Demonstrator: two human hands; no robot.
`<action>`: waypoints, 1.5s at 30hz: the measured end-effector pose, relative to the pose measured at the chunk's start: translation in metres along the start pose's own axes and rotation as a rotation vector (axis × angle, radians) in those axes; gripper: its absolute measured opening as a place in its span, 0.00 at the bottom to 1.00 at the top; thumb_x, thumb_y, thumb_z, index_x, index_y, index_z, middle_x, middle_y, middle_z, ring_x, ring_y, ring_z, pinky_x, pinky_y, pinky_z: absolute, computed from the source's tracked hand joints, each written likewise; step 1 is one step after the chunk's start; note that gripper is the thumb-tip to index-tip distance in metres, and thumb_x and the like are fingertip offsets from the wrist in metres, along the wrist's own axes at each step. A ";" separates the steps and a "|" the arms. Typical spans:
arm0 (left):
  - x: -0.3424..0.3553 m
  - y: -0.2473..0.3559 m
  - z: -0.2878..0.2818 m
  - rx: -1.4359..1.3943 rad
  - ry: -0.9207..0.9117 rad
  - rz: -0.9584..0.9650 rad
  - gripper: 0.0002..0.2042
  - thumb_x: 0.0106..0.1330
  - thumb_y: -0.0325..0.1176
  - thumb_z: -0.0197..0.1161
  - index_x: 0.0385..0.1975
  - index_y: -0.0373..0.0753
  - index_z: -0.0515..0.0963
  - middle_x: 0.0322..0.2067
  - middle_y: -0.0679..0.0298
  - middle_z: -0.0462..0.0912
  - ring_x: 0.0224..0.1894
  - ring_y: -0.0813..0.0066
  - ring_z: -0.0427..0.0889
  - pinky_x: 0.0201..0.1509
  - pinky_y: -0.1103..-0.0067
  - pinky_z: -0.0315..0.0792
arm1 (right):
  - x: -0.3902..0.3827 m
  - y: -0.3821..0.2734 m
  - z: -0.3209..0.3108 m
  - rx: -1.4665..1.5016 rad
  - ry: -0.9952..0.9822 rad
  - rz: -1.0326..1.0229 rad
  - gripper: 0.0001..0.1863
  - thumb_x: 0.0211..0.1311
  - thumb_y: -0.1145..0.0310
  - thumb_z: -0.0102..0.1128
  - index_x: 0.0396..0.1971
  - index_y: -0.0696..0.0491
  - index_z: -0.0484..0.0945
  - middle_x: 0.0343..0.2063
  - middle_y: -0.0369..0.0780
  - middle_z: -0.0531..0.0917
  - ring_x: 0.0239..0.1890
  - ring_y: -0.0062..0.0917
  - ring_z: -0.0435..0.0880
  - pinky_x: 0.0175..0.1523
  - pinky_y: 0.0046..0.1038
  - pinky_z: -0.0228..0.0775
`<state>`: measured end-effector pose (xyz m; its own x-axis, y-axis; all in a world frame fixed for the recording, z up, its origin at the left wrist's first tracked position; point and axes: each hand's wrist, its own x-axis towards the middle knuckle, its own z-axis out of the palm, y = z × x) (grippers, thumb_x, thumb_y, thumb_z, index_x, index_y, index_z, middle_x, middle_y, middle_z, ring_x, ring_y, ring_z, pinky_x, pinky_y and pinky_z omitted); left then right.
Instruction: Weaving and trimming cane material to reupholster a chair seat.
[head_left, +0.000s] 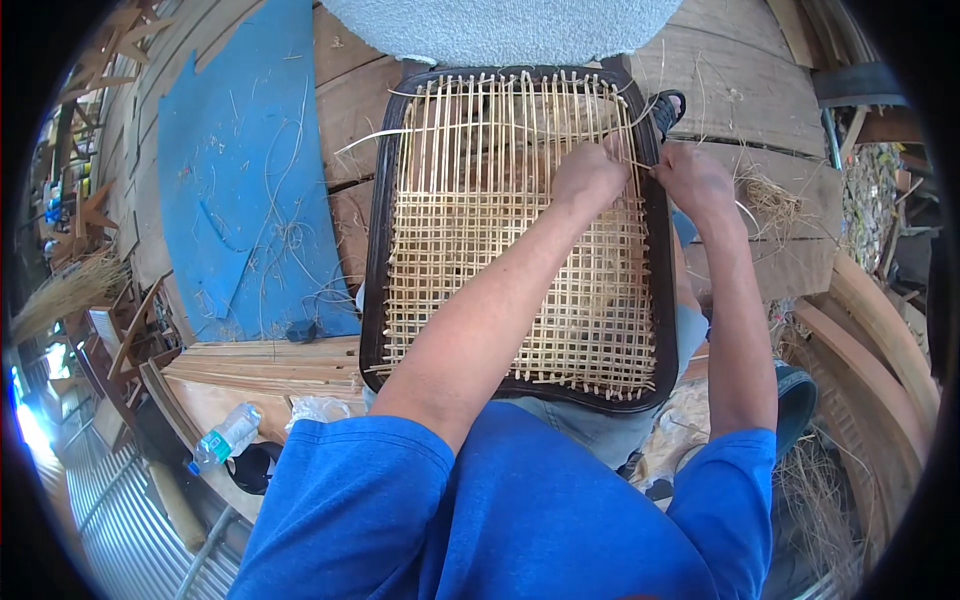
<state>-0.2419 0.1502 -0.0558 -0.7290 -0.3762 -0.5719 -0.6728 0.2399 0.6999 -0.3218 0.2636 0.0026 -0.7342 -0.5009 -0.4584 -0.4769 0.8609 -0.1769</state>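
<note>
A dark wooden chair frame (375, 270) lies across my lap, strung with pale cane webbing (590, 320). Its nearer part is an open woven grid, while mostly lengthwise strands fill the far part. One cane strand (440, 128) crosses these far strands, and its loose end sticks out past the left rim. My left hand (590, 180) is closed over the webbing near the right rim, with its fingertips partly hidden. Just outside that rim, my right hand (697, 178) pinches a thin cane strand that runs between the two hands.
A blue sheet (245, 200) with cane scraps lies on the wooden planks at left. A plastic bottle (225, 438) rests at lower left. Light blue cloth (500, 25) touches the frame's far end. Cane shavings (775, 198) and curved wood pieces (860, 350) are at right.
</note>
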 end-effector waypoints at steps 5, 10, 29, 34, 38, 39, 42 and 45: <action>-0.016 -0.003 0.000 0.010 0.104 0.180 0.09 0.51 0.32 0.54 0.21 0.35 0.78 0.21 0.51 0.79 0.27 0.59 0.79 0.35 0.69 0.71 | 0.007 -0.002 0.011 -0.053 0.095 -0.134 0.11 0.51 0.64 0.52 0.30 0.56 0.74 0.28 0.49 0.79 0.35 0.43 0.78 0.41 0.41 0.69; -0.021 0.007 -0.004 0.343 0.128 0.123 0.10 0.54 0.35 0.55 0.27 0.36 0.77 0.29 0.50 0.79 0.34 0.55 0.79 0.39 0.66 0.71 | 0.005 0.006 0.009 0.071 0.087 -0.127 0.11 0.49 0.65 0.52 0.28 0.56 0.74 0.28 0.50 0.78 0.34 0.44 0.77 0.39 0.40 0.67; -0.006 0.005 -0.008 0.203 0.090 -0.059 0.10 0.50 0.35 0.56 0.25 0.35 0.79 0.26 0.51 0.80 0.33 0.58 0.79 0.39 0.70 0.71 | 0.004 0.011 0.007 0.159 0.118 -0.143 0.09 0.50 0.66 0.53 0.26 0.57 0.73 0.25 0.51 0.77 0.32 0.43 0.77 0.36 0.37 0.67; -0.003 0.000 -0.010 0.189 0.079 -0.065 0.10 0.51 0.35 0.57 0.26 0.35 0.79 0.27 0.51 0.80 0.33 0.60 0.80 0.39 0.71 0.71 | 0.002 -0.002 0.006 0.069 0.113 -0.145 0.09 0.50 0.67 0.51 0.26 0.57 0.73 0.26 0.50 0.77 0.33 0.44 0.77 0.37 0.39 0.67; -0.006 0.001 -0.013 0.123 -0.008 -0.055 0.10 0.51 0.35 0.57 0.25 0.36 0.79 0.24 0.52 0.79 0.30 0.62 0.79 0.37 0.72 0.71 | 0.008 0.011 0.010 0.132 0.107 -0.148 0.10 0.50 0.64 0.52 0.25 0.56 0.74 0.26 0.49 0.78 0.31 0.42 0.77 0.36 0.38 0.67; -0.008 0.002 -0.013 0.117 -0.011 -0.056 0.09 0.51 0.35 0.57 0.25 0.36 0.79 0.23 0.53 0.79 0.29 0.63 0.79 0.37 0.72 0.70 | 0.008 0.011 0.010 0.132 0.106 -0.147 0.10 0.50 0.64 0.52 0.25 0.56 0.74 0.26 0.49 0.78 0.31 0.42 0.77 0.36 0.38 0.67; -0.011 0.002 -0.015 0.096 0.014 -0.054 0.09 0.51 0.33 0.55 0.23 0.36 0.79 0.23 0.52 0.79 0.29 0.61 0.79 0.37 0.71 0.70 | 0.008 0.007 0.011 0.141 0.105 -0.196 0.10 0.50 0.65 0.52 0.25 0.56 0.74 0.25 0.49 0.78 0.31 0.42 0.78 0.36 0.38 0.67; -0.019 0.000 -0.015 0.080 0.089 0.118 0.09 0.52 0.34 0.55 0.25 0.36 0.79 0.26 0.51 0.79 0.31 0.58 0.79 0.37 0.69 0.71 | 0.006 0.002 0.013 0.066 0.191 -0.177 0.10 0.49 0.66 0.52 0.25 0.58 0.74 0.24 0.50 0.77 0.30 0.42 0.78 0.35 0.36 0.67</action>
<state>-0.2259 0.1440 -0.0381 -0.7921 -0.4181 -0.4447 -0.5933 0.3562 0.7219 -0.3203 0.2633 -0.0121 -0.7229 -0.6465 -0.2436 -0.5782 0.7591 -0.2990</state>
